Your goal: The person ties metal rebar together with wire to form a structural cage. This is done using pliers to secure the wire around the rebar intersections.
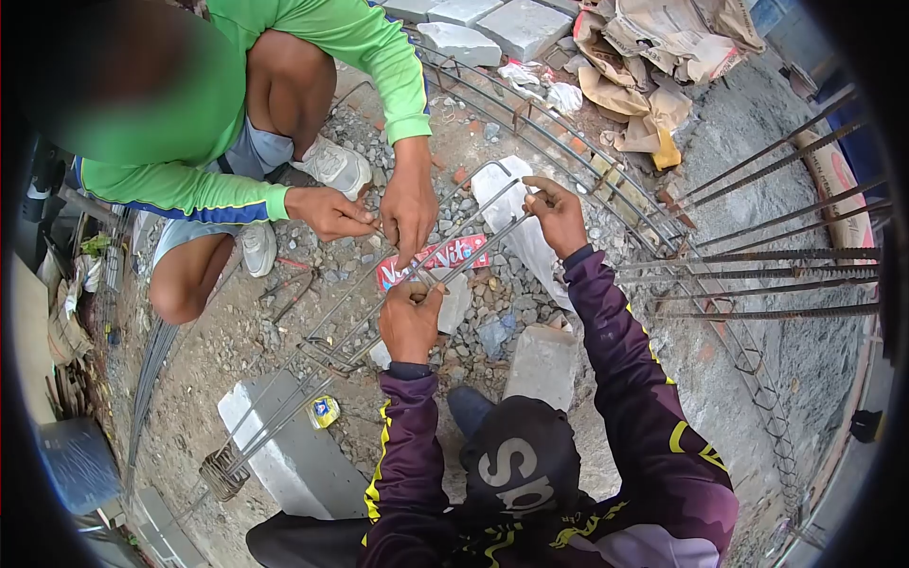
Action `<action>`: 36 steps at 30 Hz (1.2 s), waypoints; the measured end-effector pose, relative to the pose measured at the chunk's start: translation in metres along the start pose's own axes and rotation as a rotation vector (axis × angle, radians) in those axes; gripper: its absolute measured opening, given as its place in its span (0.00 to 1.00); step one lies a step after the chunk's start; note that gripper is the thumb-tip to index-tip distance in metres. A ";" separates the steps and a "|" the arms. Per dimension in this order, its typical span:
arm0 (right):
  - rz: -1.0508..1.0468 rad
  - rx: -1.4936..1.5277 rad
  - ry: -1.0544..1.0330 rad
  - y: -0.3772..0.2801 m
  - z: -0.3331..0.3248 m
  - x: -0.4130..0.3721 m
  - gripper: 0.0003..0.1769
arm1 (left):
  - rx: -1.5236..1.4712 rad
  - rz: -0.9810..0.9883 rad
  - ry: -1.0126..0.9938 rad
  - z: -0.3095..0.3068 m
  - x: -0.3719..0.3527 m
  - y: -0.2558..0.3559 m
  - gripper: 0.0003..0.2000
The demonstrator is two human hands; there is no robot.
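Note:
A rebar cage [327, 346] of long thin steel rods runs diagonally from the lower left up to the middle. My left hand [409, 320] is closed around the cage's rods near its middle. Near the upper right end, my right hand [557, 218] grips a rod end between thumb and fingers. Facing me, a crouching co-worker in a green long-sleeved shirt [185, 104] has both hands at the cage; one hand [409, 204] reaches down to a rod, the other [329, 212] pinches something too small to make out. A red printed wrapper [433, 262] lies beneath the rods.
Pliers-like red-handled tool [294, 289] lies on the gravel. Concrete blocks [294, 450] are at the lower left and the top. Rebar rods [776, 275] jut in from the right. Torn paper sacks [653, 57] lie at the upper right. A dark cap [521, 454] shows at the bottom.

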State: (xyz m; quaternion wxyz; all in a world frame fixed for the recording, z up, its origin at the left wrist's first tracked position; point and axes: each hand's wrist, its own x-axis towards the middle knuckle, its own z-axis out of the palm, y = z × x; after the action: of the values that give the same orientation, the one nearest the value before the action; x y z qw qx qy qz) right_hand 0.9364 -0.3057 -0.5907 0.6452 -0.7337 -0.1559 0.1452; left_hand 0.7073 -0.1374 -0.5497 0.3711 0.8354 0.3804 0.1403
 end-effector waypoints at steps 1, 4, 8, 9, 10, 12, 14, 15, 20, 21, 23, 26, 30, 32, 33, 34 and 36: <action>-0.010 -0.007 -0.012 0.001 -0.004 0.002 0.17 | 0.002 -0.015 -0.004 -0.001 0.000 0.001 0.17; -0.019 -0.015 -0.067 -0.002 -0.008 0.006 0.17 | 0.016 -0.005 0.026 -0.001 -0.002 0.003 0.18; -0.034 0.009 -0.080 -0.006 -0.011 0.006 0.17 | 0.002 0.018 0.034 -0.002 -0.003 0.006 0.17; -0.024 0.040 -0.088 -0.004 -0.012 0.010 0.17 | -0.003 0.023 0.027 -0.002 -0.002 0.005 0.17; -0.013 0.072 -0.099 -0.001 -0.013 0.012 0.17 | -0.007 0.027 0.021 -0.002 -0.002 0.004 0.17; -0.014 0.083 -0.117 0.001 -0.014 0.014 0.17 | 0.024 0.060 0.037 0.001 -0.002 0.001 0.16; -0.005 0.077 -0.129 0.003 -0.015 0.016 0.17 | 0.031 0.064 0.046 0.002 -0.001 -0.002 0.16; 0.015 0.100 -0.131 0.003 -0.015 0.016 0.17 | 0.024 0.055 0.041 0.002 0.000 -0.001 0.16; 0.043 0.237 -0.096 0.013 -0.015 0.018 0.18 | 0.041 0.077 0.021 0.000 -0.001 0.008 0.15; 0.026 0.239 -0.091 0.011 -0.015 0.017 0.18 | 0.056 0.075 0.013 -0.001 -0.001 0.012 0.15; 0.000 0.255 -0.080 0.014 -0.016 0.013 0.18 | 0.027 0.067 0.002 0.000 -0.002 0.009 0.13; 0.120 0.238 -0.089 0.011 -0.019 0.011 0.18 | 0.034 0.128 -0.018 0.000 -0.006 0.007 0.12; 0.216 0.314 -0.073 -0.001 -0.017 0.002 0.23 | 0.068 0.080 -0.046 -0.003 -0.006 0.013 0.13; 0.191 0.247 0.080 -0.010 -0.007 -0.013 0.24 | 0.076 0.065 -0.047 -0.006 -0.008 0.016 0.13; 0.178 0.211 0.151 -0.014 -0.001 -0.021 0.24 | 0.059 0.072 -0.048 -0.007 -0.009 0.017 0.13; -0.090 -0.018 0.275 -0.007 0.006 -0.029 0.22 | 0.042 0.075 -0.044 -0.008 -0.010 0.017 0.13; -0.219 0.002 0.331 -0.017 0.018 -0.064 0.17 | 0.001 0.099 -0.019 -0.009 -0.008 0.014 0.13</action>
State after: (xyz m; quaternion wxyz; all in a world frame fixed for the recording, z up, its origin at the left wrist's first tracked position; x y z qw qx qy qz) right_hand 0.8698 -0.3144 -0.5749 0.6747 -0.7256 -0.1264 -0.0481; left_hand 0.7047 -0.1449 -0.5332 0.3670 0.8547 0.3351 0.1503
